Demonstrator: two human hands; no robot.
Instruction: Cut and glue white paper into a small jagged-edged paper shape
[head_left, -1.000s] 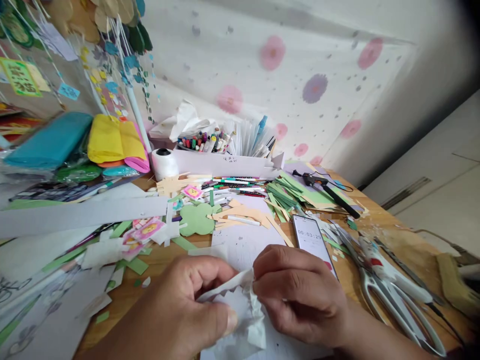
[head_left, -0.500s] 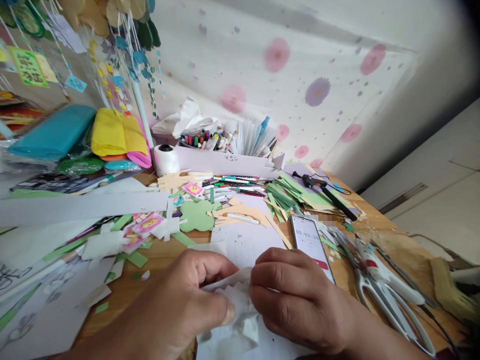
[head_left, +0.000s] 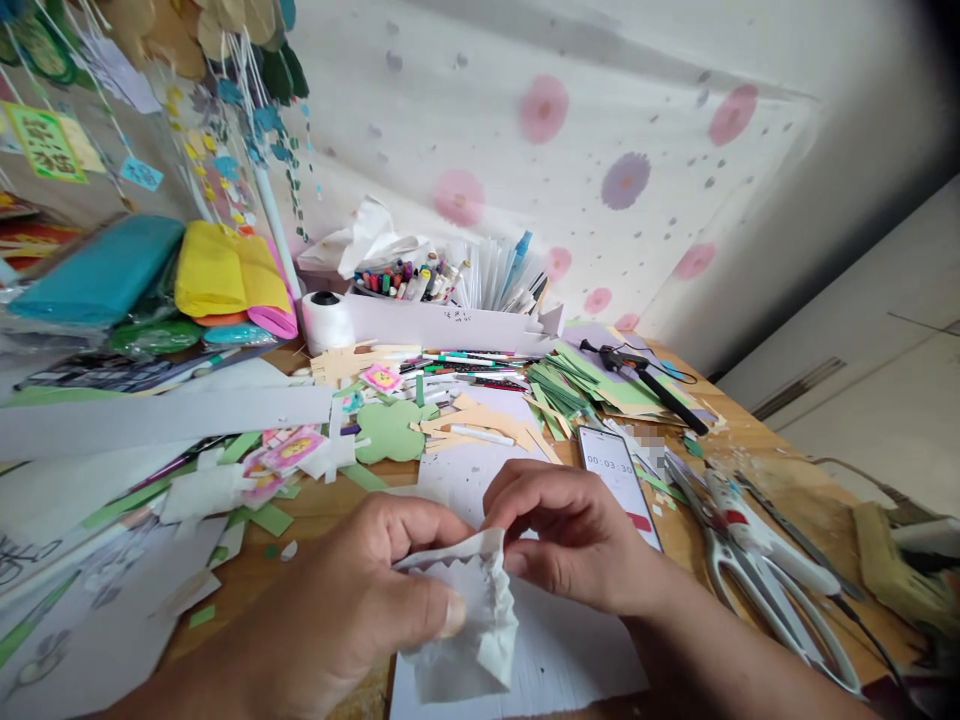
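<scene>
The right hand (head_left: 574,530) has shifted to the top corner of the paper (head_left: 472,640), baring its pleated edge; whether it pinches, I cannot tell. The left hand (head_left: 394,585) grips the paper over the sheet (head_left: 566,640), toward the desk's (head_left: 808,492) near edge.

Phone (head_left: 611,475) beside white-handled scissors (head_left: 776,600)

Before you: paper piece (head_left: 469,645) between your left hand (head_left: 379,580) and right hand (head_left: 566,535), over a sheet (head_left: 574,650) on the table (head_left: 255,590) | to your right: phone (head_left: 611,465), then scissors (head_left: 716,545) and corded tool (head_left: 787,565) | beyond your left hand: cutout (head_left: 390,432) | at back: box (head_left: 405,325), pens (head_left: 420,285) behind its front wall, spool (head_left: 328,325) just left, packets (head_left: 217,270) farther left
</scene>
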